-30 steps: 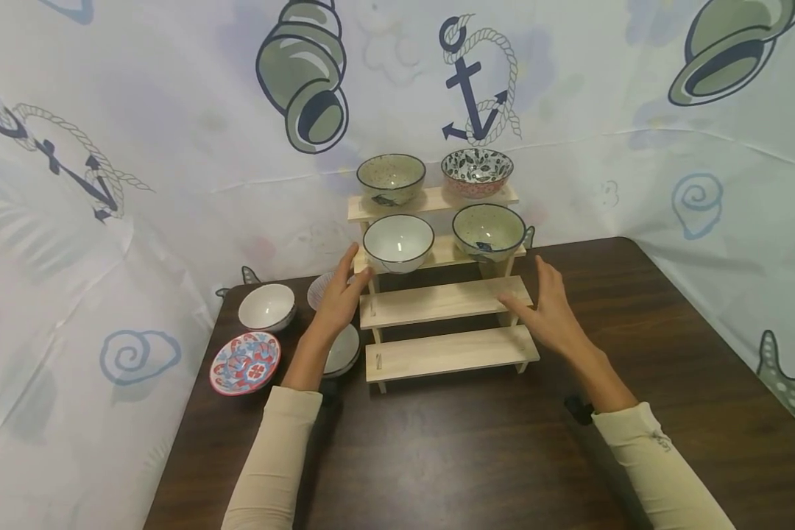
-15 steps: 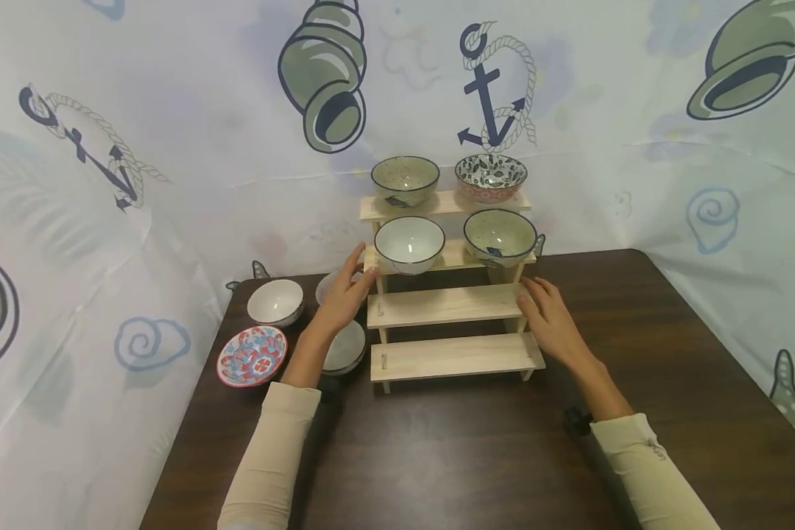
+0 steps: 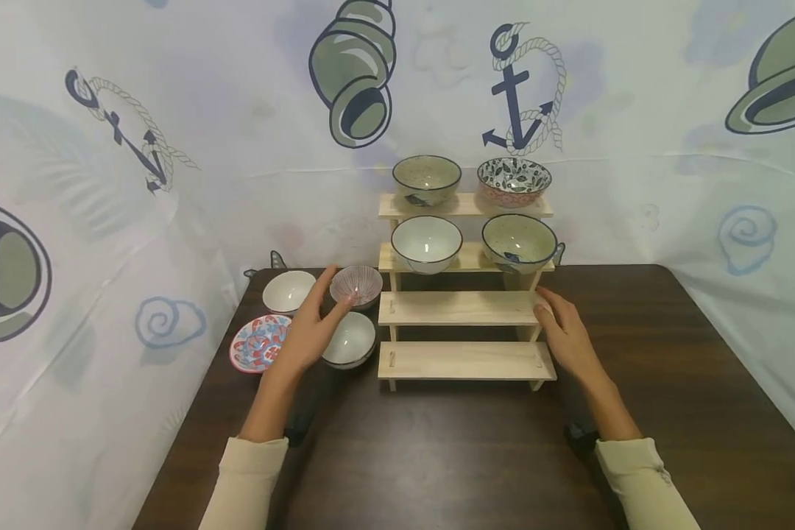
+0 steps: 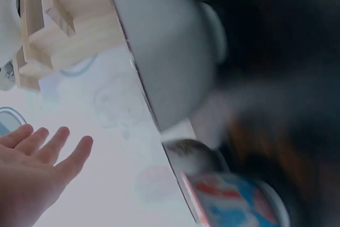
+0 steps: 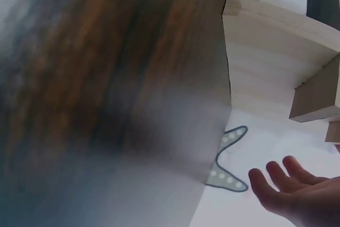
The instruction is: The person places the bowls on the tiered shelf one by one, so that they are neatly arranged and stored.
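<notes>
A four-step wooden stand (image 3: 467,361) holds bowls on its two upper steps; the two lower steps are bare. On the upper middle step sit a white bowl (image 3: 427,241) and a green-beige bowl (image 3: 519,241). My left hand (image 3: 302,333) hovers, fingers spread, over the bowls left of the stand, holding nothing. Beneath and around it are a pale dark-rimmed bowl (image 3: 351,340), a striped bowl (image 3: 356,285), a white bowl (image 3: 285,293) and a red-and-blue patterned bowl (image 3: 257,344). My right hand (image 3: 567,338) is at the stand's right side, fingertips right at the second step's end.
The top step bears a speckled green bowl (image 3: 427,177) and a leaf-patterned bowl (image 3: 513,177). All stands on a dark wooden table (image 3: 450,456). A white cloth (image 3: 252,118) with anchors and shells hangs behind and along the left.
My left hand has moved from beside the white bowl on the stand, left and down over the table bowls. My right hand has come in to the stand's side. The head view has shifted left.
</notes>
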A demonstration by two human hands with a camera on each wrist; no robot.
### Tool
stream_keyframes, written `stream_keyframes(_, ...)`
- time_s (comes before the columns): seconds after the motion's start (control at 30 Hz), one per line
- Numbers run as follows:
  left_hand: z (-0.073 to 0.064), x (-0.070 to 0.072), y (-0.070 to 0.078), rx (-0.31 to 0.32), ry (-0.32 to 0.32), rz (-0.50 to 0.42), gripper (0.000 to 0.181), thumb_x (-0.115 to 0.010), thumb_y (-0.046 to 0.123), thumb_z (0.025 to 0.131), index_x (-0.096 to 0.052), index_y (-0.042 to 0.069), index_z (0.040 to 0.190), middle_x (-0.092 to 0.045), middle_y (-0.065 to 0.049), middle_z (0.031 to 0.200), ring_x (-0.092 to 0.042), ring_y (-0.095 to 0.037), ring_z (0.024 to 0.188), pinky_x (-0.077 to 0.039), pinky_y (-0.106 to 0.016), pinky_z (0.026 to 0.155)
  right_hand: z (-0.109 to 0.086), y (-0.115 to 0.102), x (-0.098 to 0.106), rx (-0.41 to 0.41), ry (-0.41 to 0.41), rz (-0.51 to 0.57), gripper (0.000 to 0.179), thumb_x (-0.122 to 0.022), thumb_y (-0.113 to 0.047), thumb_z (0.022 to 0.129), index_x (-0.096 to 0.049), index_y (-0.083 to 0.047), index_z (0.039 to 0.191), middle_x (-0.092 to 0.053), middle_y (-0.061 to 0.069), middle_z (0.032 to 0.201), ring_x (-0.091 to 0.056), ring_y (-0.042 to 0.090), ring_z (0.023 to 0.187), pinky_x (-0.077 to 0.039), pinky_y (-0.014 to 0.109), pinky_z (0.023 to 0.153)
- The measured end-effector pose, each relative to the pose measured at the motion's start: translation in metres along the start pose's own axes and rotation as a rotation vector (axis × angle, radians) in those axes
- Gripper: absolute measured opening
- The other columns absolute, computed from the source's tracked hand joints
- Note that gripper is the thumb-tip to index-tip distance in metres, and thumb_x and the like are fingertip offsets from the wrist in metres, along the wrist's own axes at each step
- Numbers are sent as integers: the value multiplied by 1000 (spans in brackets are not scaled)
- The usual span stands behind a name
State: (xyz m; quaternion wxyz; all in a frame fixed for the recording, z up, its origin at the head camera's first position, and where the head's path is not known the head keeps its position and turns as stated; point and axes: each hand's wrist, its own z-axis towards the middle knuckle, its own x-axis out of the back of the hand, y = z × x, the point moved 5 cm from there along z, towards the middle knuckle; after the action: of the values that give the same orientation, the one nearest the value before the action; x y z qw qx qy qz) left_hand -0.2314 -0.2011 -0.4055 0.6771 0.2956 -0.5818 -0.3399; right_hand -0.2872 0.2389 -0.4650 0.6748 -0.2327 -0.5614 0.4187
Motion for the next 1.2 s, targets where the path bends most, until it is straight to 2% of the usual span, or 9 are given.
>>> stream_keyframes(0.07, -12, 2, -5, 9, 11, 30, 78, -57, 54, 103, -19, 28, 166, -19, -2, 174, -18, -31, 161, -20, -61, 127, 0, 0, 0, 23, -3, 11, 57, -41, -37, 112, -39, -4, 157, -37, 27, 161, -28, 50, 151, -23, 73, 117)
stream_keyframes(0.2, -29, -1, -16, 23, 15, 113, 89, -65, 53, 98, -20, 18, 167, -16, -8, 174, -17, -35, 161, -19, -63, 126, 2, 0, 0, 46, -23, 28, 56, -40, -34, 112, -38, -1, 157, -38, 29, 159, -31, 51, 149, -25, 72, 117)
stream_keyframes(0.43, -42, -12, -34, 66, -37, 282, 109, -80, 50, 87, -18, 5, 165, -10, -20, 173, -14, -47, 158, -21, -71, 122, 1, 0, 4, -31, -55, 19, 58, -38, -41, 112, -34, -11, 161, -34, 30, 161, -28, 52, 149, -24, 76, 113)
stream_keyframes(0.57, -47, -15, -42, 95, -49, 304, 115, -83, 49, 83, -16, 5, 165, -8, -25, 172, -11, -51, 158, -19, -72, 122, 0, 1, 5, -46, -56, 20, 58, -38, -42, 112, -34, -12, 161, -34, 30, 160, -28, 52, 148, -24, 77, 112)
stream_keyframes(0.7, -54, -17, -48, 96, -42, 311, 118, -85, 47, 81, -15, 3, 165, -9, -28, 171, -12, -51, 157, -14, -72, 123, -1, 1, 0, -65, -72, 8, 59, -37, -45, 111, -32, -15, 162, -31, 30, 162, -28, 52, 149, -24, 78, 112)
stream_keyframes(0.83, -52, -26, -49, 86, -50, 317, 119, -86, 46, 81, -15, 0, 164, -10, -29, 170, -11, -50, 158, -7, -70, 125, 0, 3, 5, -77, -78, -6, 60, -36, -46, 111, -31, -15, 162, -29, 30, 163, -26, 53, 150, -23, 79, 112)
stream_keyframes(1.03, -49, -31, -51, 106, -59, 333, 118, -86, 45, 82, -15, 2, 165, -8, -30, 170, -12, -52, 157, -10, -73, 123, -1, 4, 1, -93, -69, -4, 60, -36, -47, 111, -31, -16, 162, -31, 27, 163, -28, 50, 151, -25, 76, 114)
stream_keyframes(1.2, -43, -35, -52, 72, -64, 356, 119, -88, 46, 79, -18, 1, 164, -12, -33, 168, -13, -55, 155, -7, -69, 125, -6, 6, 0, -102, -56, 3, 59, -37, -47, 111, -31, -17, 162, -29, 25, 165, -25, 50, 153, -24, 75, 116)
